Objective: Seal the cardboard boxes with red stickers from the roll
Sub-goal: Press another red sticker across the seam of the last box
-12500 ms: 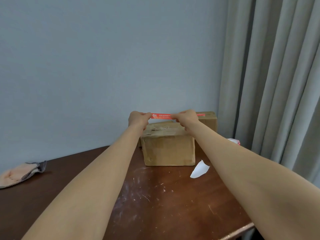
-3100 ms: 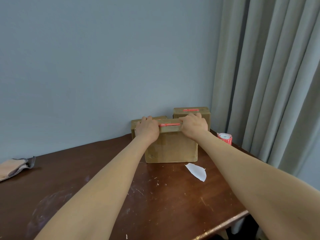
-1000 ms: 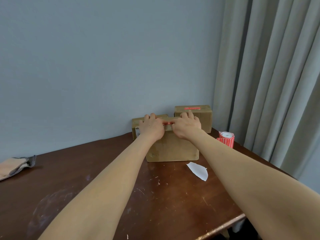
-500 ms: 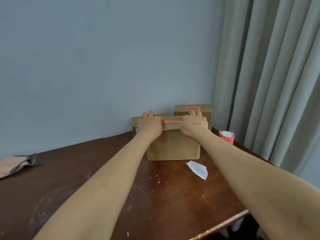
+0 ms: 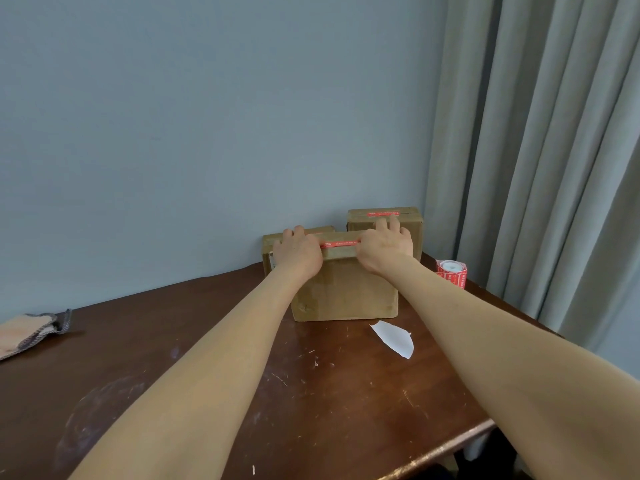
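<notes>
**Red sticker [image 5: 340,244] lies pressed on the front box [image 5: 346,289]**

The left hand [image 5: 298,253] and right hand [image 5: 385,247] rest flat and apart on top of the front box, fingers laid out, each covering one end of the red sticker. The box stands on the bench [image 5: 207,375]. The sticker roll [image 5: 451,274] stands to its right; a white paper scrap [image 5: 394,339] lies in front.
</notes>
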The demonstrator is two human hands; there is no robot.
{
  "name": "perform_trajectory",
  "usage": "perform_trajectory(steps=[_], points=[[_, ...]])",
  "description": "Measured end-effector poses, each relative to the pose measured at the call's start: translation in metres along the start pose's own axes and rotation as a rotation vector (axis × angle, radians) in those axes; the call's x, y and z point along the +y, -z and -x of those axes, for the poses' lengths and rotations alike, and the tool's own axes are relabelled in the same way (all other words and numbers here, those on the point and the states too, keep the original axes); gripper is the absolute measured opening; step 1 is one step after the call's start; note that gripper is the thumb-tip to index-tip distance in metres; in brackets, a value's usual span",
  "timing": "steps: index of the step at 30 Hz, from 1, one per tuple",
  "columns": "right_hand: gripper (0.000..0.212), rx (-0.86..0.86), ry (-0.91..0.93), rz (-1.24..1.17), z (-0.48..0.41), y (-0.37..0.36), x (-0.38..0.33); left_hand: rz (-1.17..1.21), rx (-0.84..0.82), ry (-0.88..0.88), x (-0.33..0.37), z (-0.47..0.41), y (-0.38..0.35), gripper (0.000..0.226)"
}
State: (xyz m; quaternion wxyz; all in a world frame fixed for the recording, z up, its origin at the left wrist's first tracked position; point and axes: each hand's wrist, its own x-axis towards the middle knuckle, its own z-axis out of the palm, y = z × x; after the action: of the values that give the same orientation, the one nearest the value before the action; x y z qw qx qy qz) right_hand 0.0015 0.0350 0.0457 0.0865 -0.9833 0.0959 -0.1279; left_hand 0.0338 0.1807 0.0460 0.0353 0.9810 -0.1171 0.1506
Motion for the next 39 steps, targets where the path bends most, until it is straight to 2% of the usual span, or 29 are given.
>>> perform_trajectory(steps=[6,11,14,18,24,39], points=[[0.038,-0.012,-0.012,-0.015,0.004,0.004,0.000,0.006,0.014,-0.008,0.002,0.003,0.003,0.036],[0.042,0.067,0.083,-0.016,0.012,0.006,-0.003,0.037,0.080,-0.033,0.003,0.009,0.005,0.039],[0.042,0.024,0.133,-0.048,0.014,0.004,-0.007,0.067,0.067,-0.101,0.009,0.011,0.004,0.044],[0.045,-0.047,0.109,-0.017,0.014,0.000,-0.008,0.037,0.015,-0.062,0.012,0.011,0.003,0.042],[0.043,0.013,0.073,0.013,0.017,0.003,-0.002,0.014,0.002,0.002,-0.004,0.011,0.004,0.040],[0.042,0.079,0.034,-0.007,0.023,0.001,0.002,0.004,0.073,-0.008,0.001,0.013,0.005,0.035]])
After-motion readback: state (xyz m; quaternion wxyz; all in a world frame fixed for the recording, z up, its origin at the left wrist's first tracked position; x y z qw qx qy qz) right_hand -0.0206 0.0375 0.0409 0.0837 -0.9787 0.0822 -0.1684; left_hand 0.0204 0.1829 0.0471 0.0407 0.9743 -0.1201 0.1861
